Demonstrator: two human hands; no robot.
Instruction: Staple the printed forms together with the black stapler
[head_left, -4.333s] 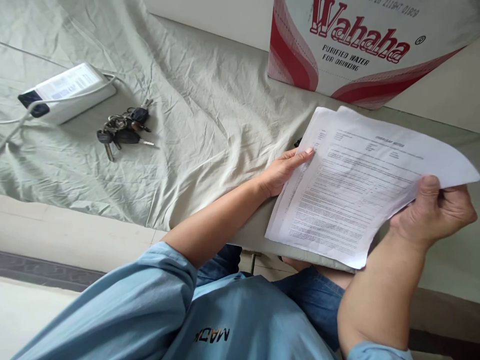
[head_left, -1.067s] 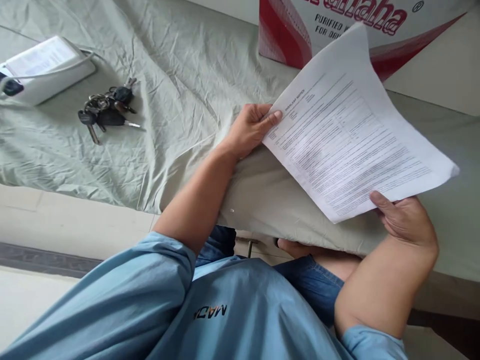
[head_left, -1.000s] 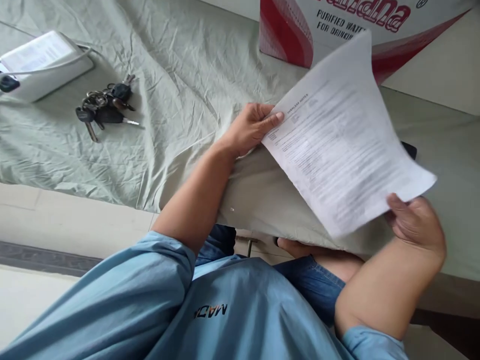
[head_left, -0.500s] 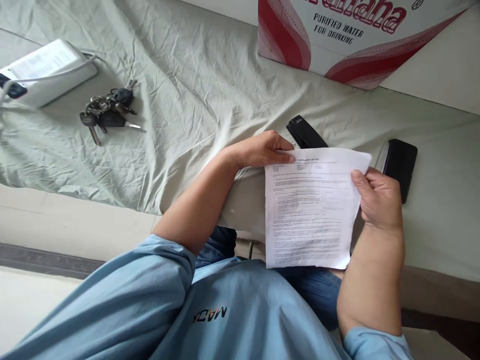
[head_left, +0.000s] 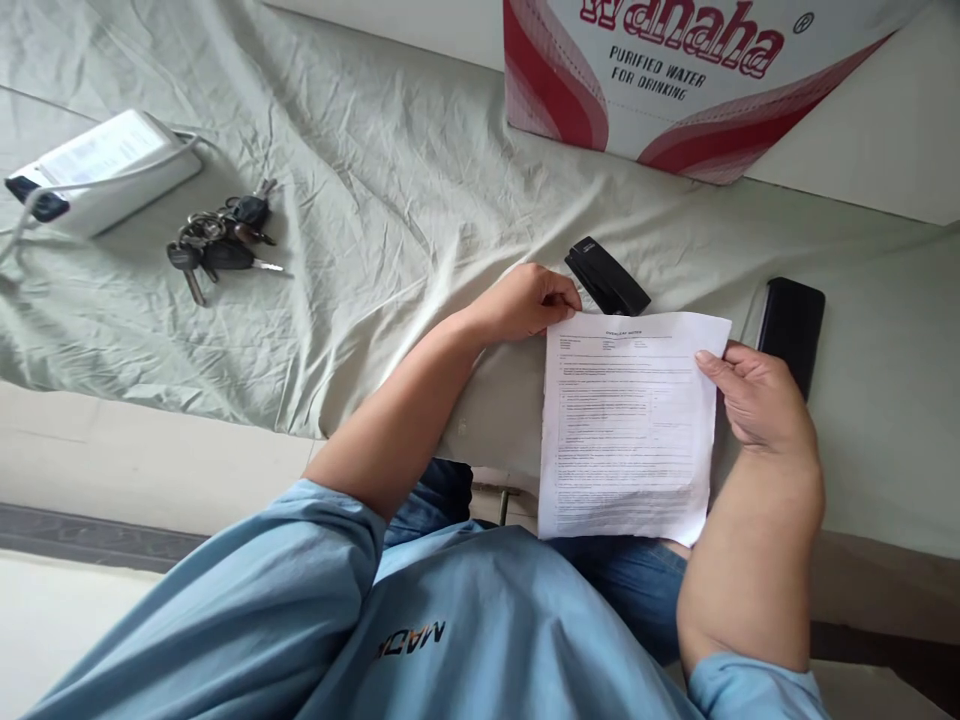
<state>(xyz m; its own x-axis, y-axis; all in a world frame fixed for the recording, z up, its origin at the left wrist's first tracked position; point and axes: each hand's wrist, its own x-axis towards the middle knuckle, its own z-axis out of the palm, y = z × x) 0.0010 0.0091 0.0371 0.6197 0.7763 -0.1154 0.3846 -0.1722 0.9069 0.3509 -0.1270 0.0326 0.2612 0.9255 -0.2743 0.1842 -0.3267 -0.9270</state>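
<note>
Two hands of yours grip one printed sheet of paper [head_left: 626, 430], each at an upper corner, and the sheet is the landmark for all else here. Your left hand [head_left: 525, 303] is curled at the sheet's top left corner, fingers pinching the edge. Your right hand [head_left: 754, 395] grasps the top right edge, thumb lying on the printed face, the other fingers hidden behind. The sheet hangs over the near edge of the cloth-covered table [head_left: 375, 180], its lower part in front of your blue jeans [head_left: 630, 580]. Just beyond the sheet's top edge, close to your left hand, lies a black stapler [head_left: 606, 277], turned at a slant. Right of the sheet, just past your right hand, a black phone [head_left: 791, 325] lies flat on the cloth. Farther beyond the sheet stands a red and white water carton [head_left: 675, 80] at the back of the table. Well to the left of the sheet lies a bunch of keys [head_left: 221, 240], and farther left still a white power strip [head_left: 105, 170] with its cable
</note>
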